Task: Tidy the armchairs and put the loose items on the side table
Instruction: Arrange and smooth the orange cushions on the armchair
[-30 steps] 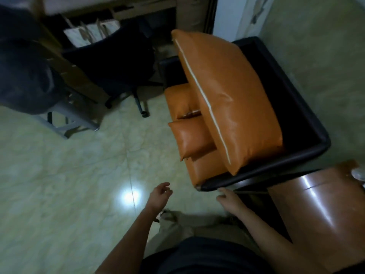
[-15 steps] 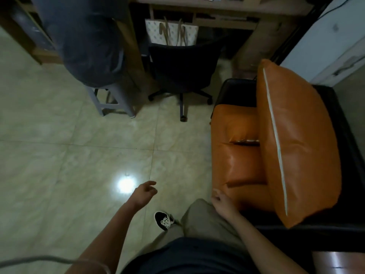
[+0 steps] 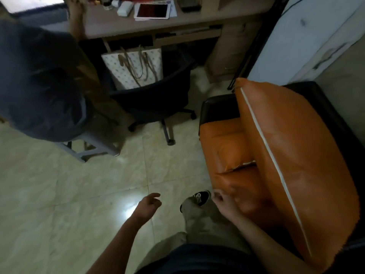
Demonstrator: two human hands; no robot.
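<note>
An orange leather armchair (image 3: 225,147) with a black frame stands at the right. A large orange back cushion (image 3: 296,155) with a white seam leans upright against its back. A smaller orange cushion (image 3: 239,186) lies on the seat near the front edge. My left hand (image 3: 147,206) hangs over the tiled floor, fingers loosely curled, holding nothing. My right hand (image 3: 225,204) is beside the seat's front corner with its fingers relaxed and empty; whether it touches the seat I cannot tell. No side table is in view.
A black office chair (image 3: 154,101) stands ahead, with a patterned tote bag (image 3: 136,68) behind it under a wooden desk (image 3: 158,22) carrying a tablet (image 3: 153,10). Another person in dark clothes (image 3: 39,86) sits on a grey stool (image 3: 92,145) at the left. Tiled floor (image 3: 79,194) lies between.
The view has swung left and forward, so the armchair moved to the right edge and the desk top came into sight. Both hands stay low and empty.
</note>
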